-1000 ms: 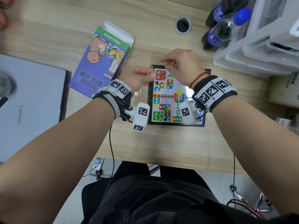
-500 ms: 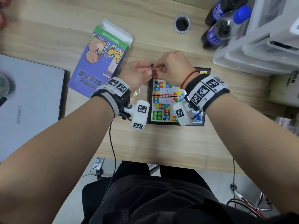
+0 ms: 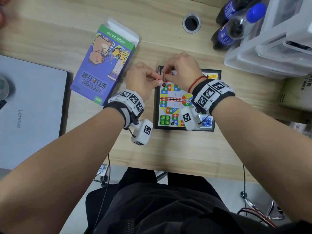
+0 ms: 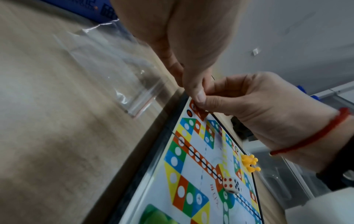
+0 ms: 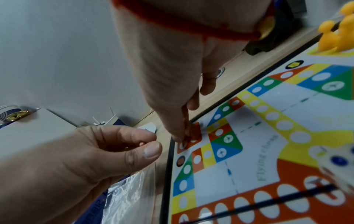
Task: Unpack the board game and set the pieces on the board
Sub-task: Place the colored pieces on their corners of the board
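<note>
The colourful game board (image 3: pixel 170 105) lies flat on the desk with a die (image 3: pixel 188 100) at its centre. Green pieces (image 3: pixel 164 119), blue pieces (image 3: pixel 206 122) and yellow pieces (image 4: pixel 249 162) stand in their corners. My right hand (image 3: pixel 167 74) pinches a red piece (image 5: pixel 188 131) and holds it down on the red corner square (image 5: pixel 193 140). My left hand (image 3: pixel 157 80) hovers just left of the board's far corner, thumb and fingers curled round more small red pieces (image 5: pixel 141 144). Those pieces are mostly hidden by the fingers.
An empty clear zip bag (image 4: pixel 118 75) lies left of the board, under my left hand. The open purple game box (image 3: pixel 104 65) is further left, beside a closed laptop (image 3: pixel 30 107). Bottles (image 3: pixel 236 26) and plastic bins (image 3: pixel 278 39) crowd the far right. A cable hole (image 3: pixel 192 23) sits behind.
Half a second ago my hands met above the board's far left corner. My right hand has since dropped onto the red corner with a red piece. My left hand has barely moved.
</note>
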